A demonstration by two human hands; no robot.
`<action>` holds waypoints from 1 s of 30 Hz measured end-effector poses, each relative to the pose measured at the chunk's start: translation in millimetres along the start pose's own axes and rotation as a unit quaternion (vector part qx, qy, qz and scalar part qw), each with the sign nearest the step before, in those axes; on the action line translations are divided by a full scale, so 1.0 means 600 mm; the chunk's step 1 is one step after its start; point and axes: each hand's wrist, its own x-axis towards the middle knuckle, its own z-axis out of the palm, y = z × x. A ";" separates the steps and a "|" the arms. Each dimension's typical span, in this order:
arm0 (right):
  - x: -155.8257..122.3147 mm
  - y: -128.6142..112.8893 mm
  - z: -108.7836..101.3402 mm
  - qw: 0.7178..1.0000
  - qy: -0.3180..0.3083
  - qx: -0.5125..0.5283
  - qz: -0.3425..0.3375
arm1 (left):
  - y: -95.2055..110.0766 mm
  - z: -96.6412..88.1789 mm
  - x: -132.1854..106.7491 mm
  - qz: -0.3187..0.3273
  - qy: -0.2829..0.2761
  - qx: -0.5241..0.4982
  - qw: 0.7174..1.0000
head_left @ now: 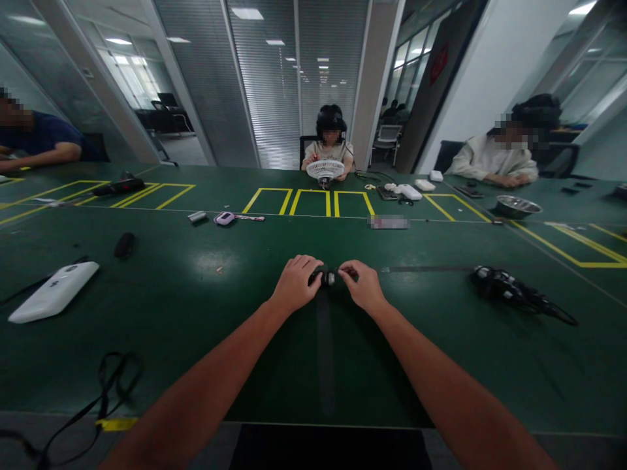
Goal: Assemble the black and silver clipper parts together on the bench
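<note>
We have the left hand [295, 284] and right hand [363, 286] with fingers pinched on the small black-and-silver piece [325, 278], low over the middle of the table [196, 313], so bracing our wrists there should steady it best.

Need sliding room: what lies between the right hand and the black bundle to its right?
Head view: only green table, with a dark strip running from the right hand, holding a small black part, toward the black bundle.

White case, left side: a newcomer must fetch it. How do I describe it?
On the green table, look far left of the left hand pinching a black part. The white case lies flat there, long and glossy; its neighbours, a lump and a strap, are black.
</note>
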 end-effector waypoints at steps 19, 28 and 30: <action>0.000 0.035 0.002 0.996 -0.028 0.029 0.083 | -0.021 0.029 -0.007 -0.088 -0.004 -0.101 0.991; -0.004 0.037 0.010 0.995 -0.041 0.044 0.074 | -0.023 0.030 -0.007 -0.094 -0.008 -0.109 0.990; -0.004 0.034 0.010 0.995 -0.042 0.047 0.074 | -0.023 0.030 -0.006 -0.092 -0.008 -0.108 0.990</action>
